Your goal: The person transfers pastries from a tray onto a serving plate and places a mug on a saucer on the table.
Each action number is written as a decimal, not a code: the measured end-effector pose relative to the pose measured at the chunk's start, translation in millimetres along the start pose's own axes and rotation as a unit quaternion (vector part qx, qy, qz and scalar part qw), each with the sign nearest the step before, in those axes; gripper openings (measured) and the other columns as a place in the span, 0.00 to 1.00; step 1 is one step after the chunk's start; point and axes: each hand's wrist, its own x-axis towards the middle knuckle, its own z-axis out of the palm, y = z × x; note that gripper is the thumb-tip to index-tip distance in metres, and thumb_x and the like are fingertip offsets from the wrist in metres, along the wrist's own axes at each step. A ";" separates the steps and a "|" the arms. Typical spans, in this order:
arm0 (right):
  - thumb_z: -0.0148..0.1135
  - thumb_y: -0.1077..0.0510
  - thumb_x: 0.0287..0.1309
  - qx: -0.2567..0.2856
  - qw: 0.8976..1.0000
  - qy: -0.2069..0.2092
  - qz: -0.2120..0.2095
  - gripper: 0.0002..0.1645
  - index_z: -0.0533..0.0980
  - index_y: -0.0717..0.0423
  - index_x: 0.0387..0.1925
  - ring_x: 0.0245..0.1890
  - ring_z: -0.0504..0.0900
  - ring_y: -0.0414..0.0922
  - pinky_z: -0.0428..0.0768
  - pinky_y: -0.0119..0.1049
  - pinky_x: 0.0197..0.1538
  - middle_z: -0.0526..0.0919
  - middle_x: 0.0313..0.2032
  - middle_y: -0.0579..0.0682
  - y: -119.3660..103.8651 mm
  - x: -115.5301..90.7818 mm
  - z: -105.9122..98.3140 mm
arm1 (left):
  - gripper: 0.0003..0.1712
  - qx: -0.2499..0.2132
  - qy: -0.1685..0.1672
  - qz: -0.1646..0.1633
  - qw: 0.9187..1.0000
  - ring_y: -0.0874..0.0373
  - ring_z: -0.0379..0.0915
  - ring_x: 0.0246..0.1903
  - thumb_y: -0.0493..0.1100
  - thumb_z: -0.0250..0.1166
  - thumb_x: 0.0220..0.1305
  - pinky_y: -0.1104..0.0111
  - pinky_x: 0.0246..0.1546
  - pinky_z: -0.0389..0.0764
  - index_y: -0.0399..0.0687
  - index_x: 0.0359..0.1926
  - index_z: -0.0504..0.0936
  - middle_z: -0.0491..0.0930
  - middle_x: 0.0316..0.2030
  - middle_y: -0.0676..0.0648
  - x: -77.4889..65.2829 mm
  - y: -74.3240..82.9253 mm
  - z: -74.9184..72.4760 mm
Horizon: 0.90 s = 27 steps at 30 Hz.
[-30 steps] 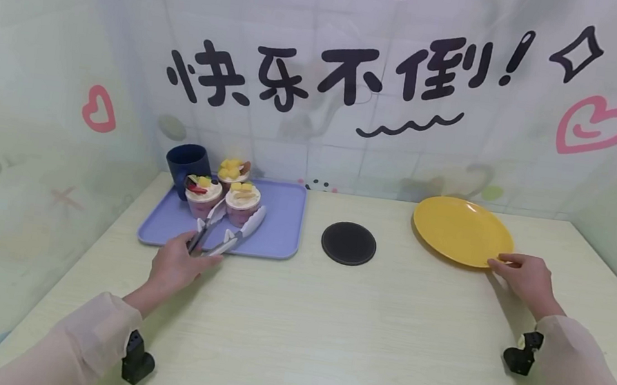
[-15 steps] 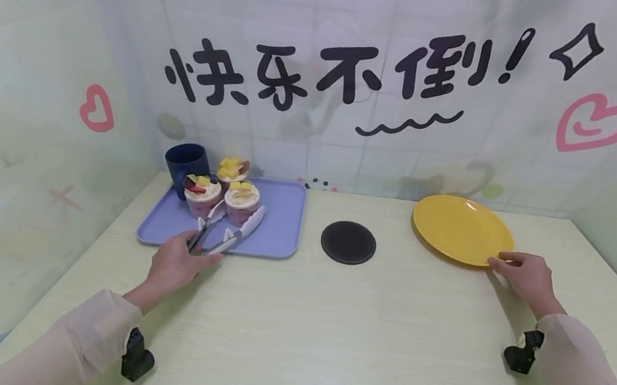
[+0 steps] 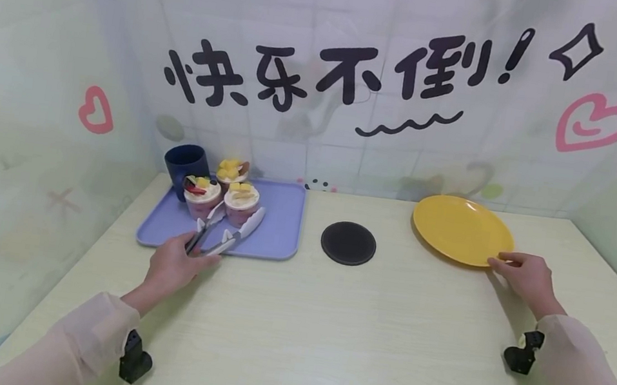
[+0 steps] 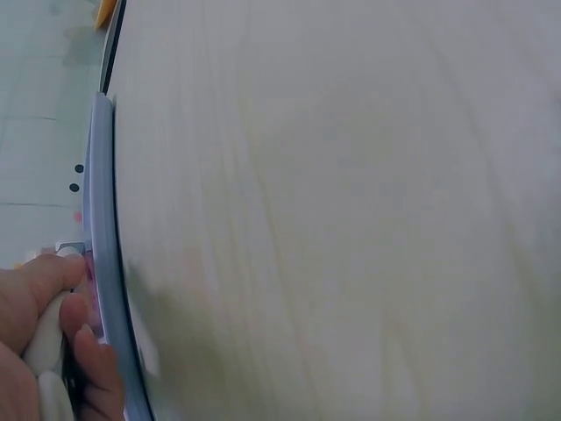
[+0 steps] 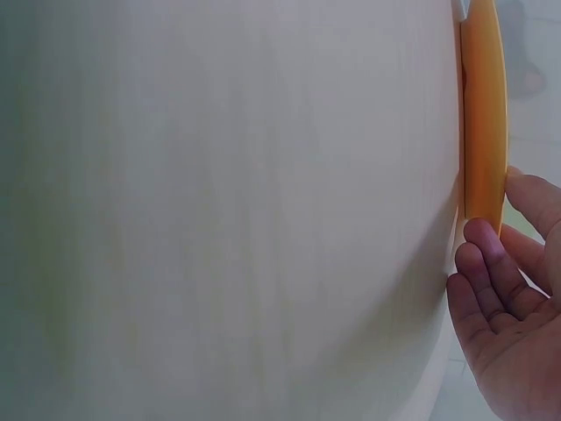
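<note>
At ten o'clock on the table [image 3: 370, 344], we grip the tongs [image 3: 247, 226] in our left hand [image 3: 172, 266], which reaches over the seven o'clock edge of the tray [image 3: 281, 234]. The tong arms stand apart, one on either side of the front cup [image 3: 241, 200]; we cannot tell whether the tips touch it. At two o'clock on the table, our right hand [image 3: 528, 280] pinches the plate [image 3: 462, 229] at its four o'clock rim; we cannot tell whether that rim is raised. For the step in hand, which we judge to be seizing the front cup while steadying the plate, we should centre the cup between the tips and press evenly on its body, clear of the topping. We should also guard against the nine o'clock tip catching the left cup [image 3: 202, 199], close beside it. A light pinch probably suffices for the plate. The tongs combine grey shafts with white tips. Both front cups, like the rear cup [image 3: 233, 173], carry a creamy white top with yellow pieces. The mug [image 3: 186, 171], at the tray's ten o'clock corner, is dark blue and cylindrical. The tray is lilac, rectangular and round-cornered; the plate is glossy, yellow and shallow. At twelve o'clock, the disc [image 3: 348, 243] is flat and black. The table shows pale wood grain.
</note>
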 end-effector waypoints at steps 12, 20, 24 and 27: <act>0.51 0.36 0.59 0.002 1.000 -0.007 0.008 0.46 0.62 0.76 0.57 0.48 0.66 0.63 0.68 0.54 0.52 0.65 0.54 0.74 -0.9 0.2 -0.9 | 0.19 -0.021 -0.001 0.013 1.000 0.57 0.67 0.17 0.48 0.69 0.53 0.70 0.16 0.68 0.40 0.32 0.71 0.69 0.23 0.47 0.8 -6.2 -6.1; 0.52 0.34 0.57 0.004 1.000 -0.003 0.010 0.48 0.62 0.76 0.57 0.48 0.67 0.63 0.68 0.54 0.52 0.65 0.54 0.74 -0.8 0.6 0.3 | 0.19 -0.030 0.001 0.020 0.999 0.58 0.67 0.15 0.49 0.69 0.53 0.70 0.15 0.67 0.40 0.35 0.74 0.71 0.22 0.47 -0.6 -10.9 -9.2; 0.51 0.34 0.57 0.005 1.000 -0.002 0.010 0.48 0.62 0.75 0.57 0.48 0.66 0.63 0.68 0.54 0.53 0.65 0.54 0.73 -0.9 0.6 1.1 | 0.20 -0.029 0.000 0.018 0.999 0.58 0.67 0.15 0.50 0.70 0.52 0.70 0.14 0.66 0.40 0.35 0.74 0.70 0.21 0.47 -1.3 -12.4 -9.9; 0.52 0.35 0.58 0.007 1.000 -0.005 0.012 0.48 0.61 0.76 0.57 0.48 0.66 0.63 0.68 0.54 0.53 0.64 0.54 0.74 -1.1 0.1 0.3 | 0.20 -0.029 -0.001 0.013 0.999 0.58 0.67 0.15 0.50 0.70 0.51 0.70 0.14 0.65 0.40 0.35 0.74 0.70 0.21 0.47 -1.7 -12.9 -10.3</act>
